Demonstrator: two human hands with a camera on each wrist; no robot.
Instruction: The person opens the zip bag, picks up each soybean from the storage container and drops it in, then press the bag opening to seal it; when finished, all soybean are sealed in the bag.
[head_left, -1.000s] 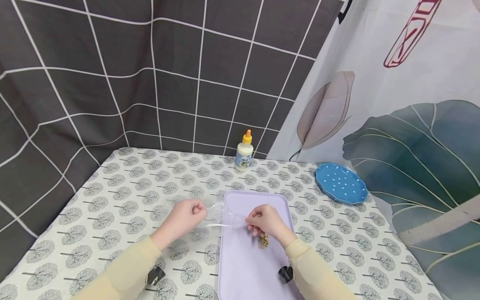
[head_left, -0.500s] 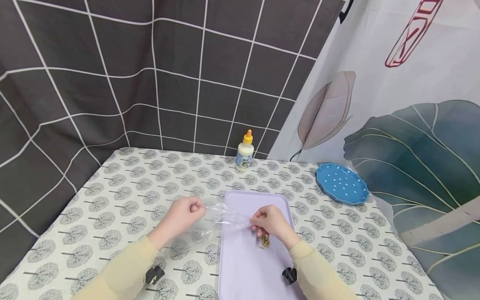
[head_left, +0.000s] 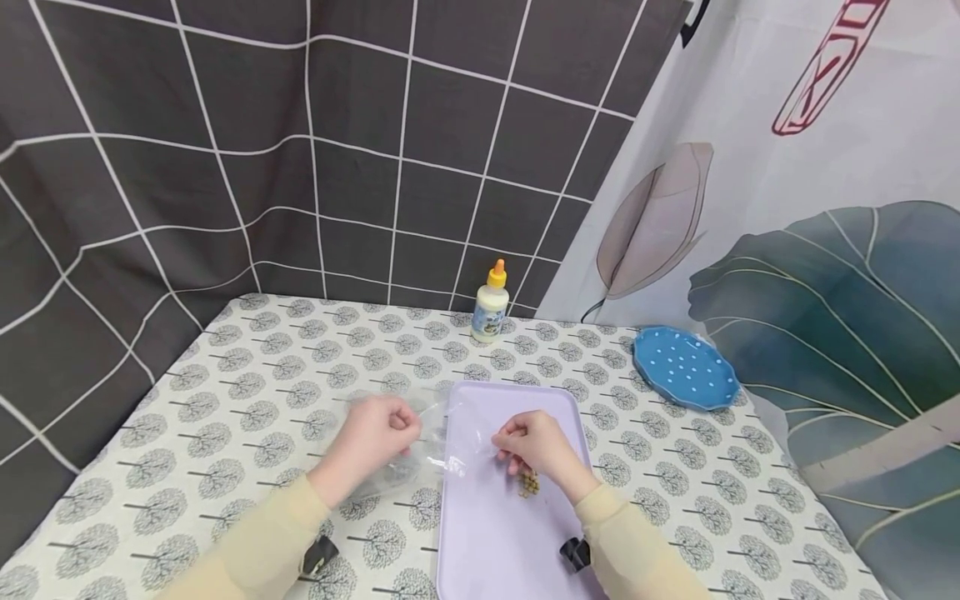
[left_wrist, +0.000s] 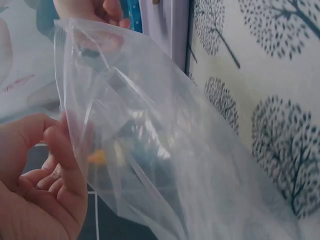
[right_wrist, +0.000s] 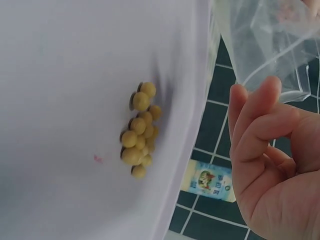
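A clear plastic bag [head_left: 420,437] is stretched between both hands above the left edge of a lilac tray [head_left: 487,533]. My left hand [head_left: 375,429] pinches the bag's left rim; in the left wrist view the bag [left_wrist: 165,150] fills the frame beside the hand [left_wrist: 45,185]. My right hand [head_left: 528,442] pinches the bag's right rim [right_wrist: 280,55] over the tray. A small heap of yellow beans [head_left: 529,482] lies on the tray just under the right hand, and the beans [right_wrist: 140,130] show clearly in the right wrist view.
A white glue bottle [head_left: 489,304] with an orange cap stands at the back by the grid-patterned wall. A blue dotted plate [head_left: 684,367] lies at the back right. The table [head_left: 247,392] has a tree-print cloth.
The two hands have drawn slightly closer together, so the bag hangs slacker between them. The beans and tray have not moved.
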